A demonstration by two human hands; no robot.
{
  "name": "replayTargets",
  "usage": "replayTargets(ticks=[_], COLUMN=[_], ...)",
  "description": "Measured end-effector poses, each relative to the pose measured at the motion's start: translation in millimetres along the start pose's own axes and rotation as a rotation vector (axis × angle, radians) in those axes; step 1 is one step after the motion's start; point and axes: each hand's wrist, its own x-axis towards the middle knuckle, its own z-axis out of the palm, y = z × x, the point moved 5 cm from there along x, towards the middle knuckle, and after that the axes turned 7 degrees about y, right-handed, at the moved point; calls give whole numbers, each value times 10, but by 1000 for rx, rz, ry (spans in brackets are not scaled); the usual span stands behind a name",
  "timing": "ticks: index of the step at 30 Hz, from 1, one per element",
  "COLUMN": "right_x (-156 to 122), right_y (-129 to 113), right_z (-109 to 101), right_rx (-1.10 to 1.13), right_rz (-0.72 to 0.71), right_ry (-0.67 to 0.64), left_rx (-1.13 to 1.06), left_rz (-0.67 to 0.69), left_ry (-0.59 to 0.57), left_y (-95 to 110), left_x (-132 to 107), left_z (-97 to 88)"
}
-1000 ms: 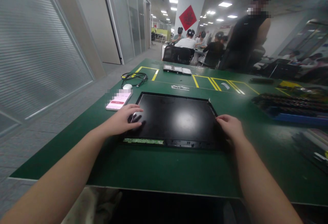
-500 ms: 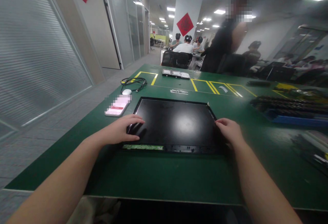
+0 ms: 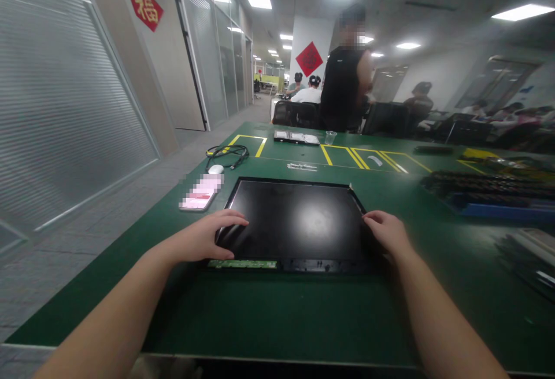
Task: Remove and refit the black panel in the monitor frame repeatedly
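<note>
A black display panel [image 3: 281, 217] lies flat on the green table in front of me, with a green circuit board strip [image 3: 243, 264] along the left part of its near edge. My left hand [image 3: 208, 234] rests on the panel's left side, thumb and fingers spread apart over the border. At the opposite side, my right hand [image 3: 387, 231] has thumb and index finger pinched on the panel's right edge; its other fingers are curled and partly hidden.
Left of the panel are a phone [image 3: 200, 194], a white mouse [image 3: 215, 169] and a coiled black cable [image 3: 234, 155]. Farther back stand a dark tray [image 3: 288, 138] and a clear cup [image 3: 330, 137]. A blue tray [image 3: 498, 210] lies right. A standing person [image 3: 342, 84] is beyond the table.
My view has tilted upward, so the table sits lower in the picture. Both hands keep nearly the same places on the panel. The standing person appears farther left.
</note>
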Motion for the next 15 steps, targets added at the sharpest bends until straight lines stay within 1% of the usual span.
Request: replayTargets(ticks=[6,12,15], right_x=[14,37,45], right_y=[46,97,110], right_z=[54,123,133], right_rx=[-1,-4,-3], right_rz=[-11,-5,-8], right_ry=[-1,-36,-41], left_rx=[13,12,1], left_rz=[5,5,14], left_ry=[4,-15,-6], left_y=[0,27,49], left_x=[-3,-20,-22], left_z=[15,32,23])
